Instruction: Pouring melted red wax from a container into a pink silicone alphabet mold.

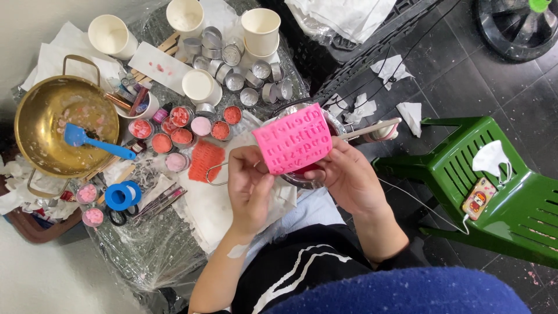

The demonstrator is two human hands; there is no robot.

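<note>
Hands pinch pink mould: left hand grips lower edge, right hand grips right side, above bench crowded with brass bowl, small tins.

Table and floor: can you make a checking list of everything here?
Surface: table under crinkled clear plastic, splattered.
Job's things: pink silicone mould with raised letter shapes, bent between both hands.
Clutter: brass bowl with blue spatula, paper cups, empty tins, pink-filled tins, blue tape roll.
Grippers: left hand and right hand grip the mould.
Cables: white cable to phone.
Surroundings: green chair, face mask, dark tiles.
</note>
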